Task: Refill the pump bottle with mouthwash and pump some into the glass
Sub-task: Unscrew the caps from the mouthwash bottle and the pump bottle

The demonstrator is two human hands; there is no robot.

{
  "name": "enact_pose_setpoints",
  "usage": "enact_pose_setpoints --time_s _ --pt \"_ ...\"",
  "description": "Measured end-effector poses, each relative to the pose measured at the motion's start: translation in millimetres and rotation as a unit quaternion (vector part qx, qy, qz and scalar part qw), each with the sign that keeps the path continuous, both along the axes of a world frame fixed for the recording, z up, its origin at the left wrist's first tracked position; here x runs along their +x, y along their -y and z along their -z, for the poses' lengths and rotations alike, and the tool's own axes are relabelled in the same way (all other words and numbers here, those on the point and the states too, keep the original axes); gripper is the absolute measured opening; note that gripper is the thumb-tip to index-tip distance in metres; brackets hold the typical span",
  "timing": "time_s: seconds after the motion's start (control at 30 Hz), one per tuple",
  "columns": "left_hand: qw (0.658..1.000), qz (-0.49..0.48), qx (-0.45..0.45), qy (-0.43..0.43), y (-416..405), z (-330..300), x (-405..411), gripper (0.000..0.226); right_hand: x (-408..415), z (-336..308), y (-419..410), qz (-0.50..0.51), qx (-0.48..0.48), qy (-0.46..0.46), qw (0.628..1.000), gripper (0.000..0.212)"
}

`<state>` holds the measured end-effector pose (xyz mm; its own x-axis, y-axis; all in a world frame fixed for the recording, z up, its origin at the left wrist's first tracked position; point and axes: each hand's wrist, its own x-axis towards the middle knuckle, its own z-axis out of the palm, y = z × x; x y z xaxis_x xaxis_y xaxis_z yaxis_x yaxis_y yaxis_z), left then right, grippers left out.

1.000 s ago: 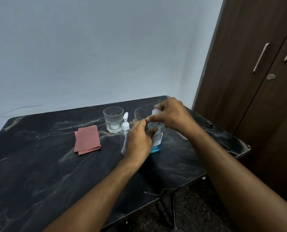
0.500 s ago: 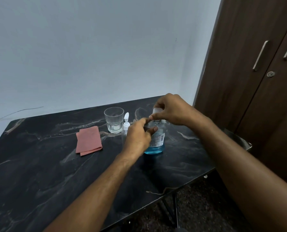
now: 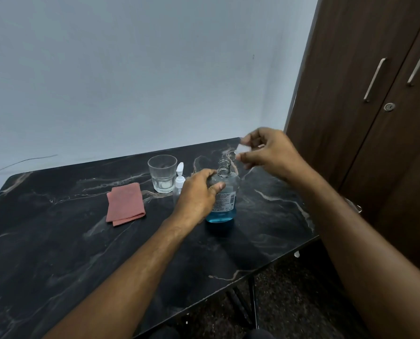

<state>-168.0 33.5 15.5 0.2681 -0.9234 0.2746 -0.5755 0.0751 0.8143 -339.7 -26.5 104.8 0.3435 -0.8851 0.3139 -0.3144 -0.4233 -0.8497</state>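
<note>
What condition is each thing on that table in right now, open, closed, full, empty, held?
Mouthwash bottle: upright, cap off, a little blue liquid at the bottom.
Cap: off, held above the table.
Pump bottle: upright, pump top on, looks empty.
Glass: upright, looks empty.
Cloth: folded, lying flat.
Left hand: gripping the mouthwash bottle.
Right hand: pinching the cap.
Cupboard doors: shut.

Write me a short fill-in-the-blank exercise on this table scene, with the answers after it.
1. The left hand grips the mouthwash bottle, whose neck is ____.
2. The right hand holds the white ____ above the table.
3. The liquid in the bottle is ____.
4. The folded cloth lies to the ____ of the glass.

Answers: open; cap; blue; left
</note>
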Motion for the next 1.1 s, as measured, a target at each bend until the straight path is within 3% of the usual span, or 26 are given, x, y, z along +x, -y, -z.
enact_pose_setpoints --time_s 0.13,0.3,0.47,0.57,0.7,0.87,0.97,1.03,1.1 --pt "1.000 0.009 -0.002 -0.002 -1.2 2.9 5.1 0.042 -4.8 44.5 3.7 0.054 0.083 0.056 0.994 0.033" --pt "0.998 0.002 -0.046 -0.032 -6.7 19.0 3.1 0.050 -10.7 98.1 3.9 0.132 0.104 0.034 0.985 0.009" --pt "0.996 -0.019 -0.076 -0.037 -8.7 28.2 0.2 0.052 -13.0 123.7 -0.1 0.145 0.046 -0.071 0.986 0.038" --pt "0.996 -0.013 -0.074 -0.049 -6.7 28.2 0.1 0.051 -14.7 130.3 -0.5 0.157 -0.023 -0.152 0.976 0.036" --pt "0.996 -0.013 -0.075 -0.051 -7.6 30.5 0.4 0.053 -15.7 138.7 -1.9 0.148 0.012 -0.199 0.969 0.031" --pt "0.995 -0.042 -0.084 -0.043 -23.7 44.6 1.2 0.066 -14.6 135.0 -4.7 0.127 0.060 -0.252 0.957 0.079" --pt "0.991 -0.084 -0.101 0.018 -39.9 50.5 9.0 0.043 -10.3 120.4 -9.2 0.139 0.013 -0.244 0.960 0.073" --pt "0.990 -0.104 -0.093 0.013 -50.9 51.8 17.8 0.018 -4.8 106.8 -16.1 0.147 -0.034 -0.204 0.967 0.055" --pt "0.986 -0.133 -0.102 0.006 -57.6 51.3 28.5 0.009 4.6 91.7 -26.3 0.155 -0.079 -0.156 0.972 0.035"
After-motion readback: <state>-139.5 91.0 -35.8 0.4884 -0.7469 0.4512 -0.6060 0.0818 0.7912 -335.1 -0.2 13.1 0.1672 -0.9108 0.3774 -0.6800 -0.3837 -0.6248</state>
